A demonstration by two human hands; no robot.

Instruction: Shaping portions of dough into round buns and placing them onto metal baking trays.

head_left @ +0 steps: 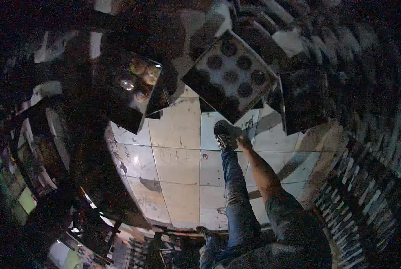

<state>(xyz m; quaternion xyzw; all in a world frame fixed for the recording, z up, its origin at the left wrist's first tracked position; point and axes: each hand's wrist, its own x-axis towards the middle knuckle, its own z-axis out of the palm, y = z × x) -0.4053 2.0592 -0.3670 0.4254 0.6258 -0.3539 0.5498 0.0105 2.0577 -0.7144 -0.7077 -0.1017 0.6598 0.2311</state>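
My right arm reaches forward from a dark short sleeve, and my right hand is beside my dark patterned shoe. The hand is small and dim; its fingers cannot be made out. A dim grey patch lies just past it, and I cannot tell whether it is a thing or a shadow. Farther ahead stands a tilted square tray with several dark round spots on a pale surface. My left hand is out of view. One leg in blue jeans stretches forward over the tiled floor.
At the left, a dark-edged case shows several pale, shiny rounded shapes. Another dark box stands right of the tray. Slatted, rack-like shapes line the lower right. Much of the surroundings is too dark to make out.
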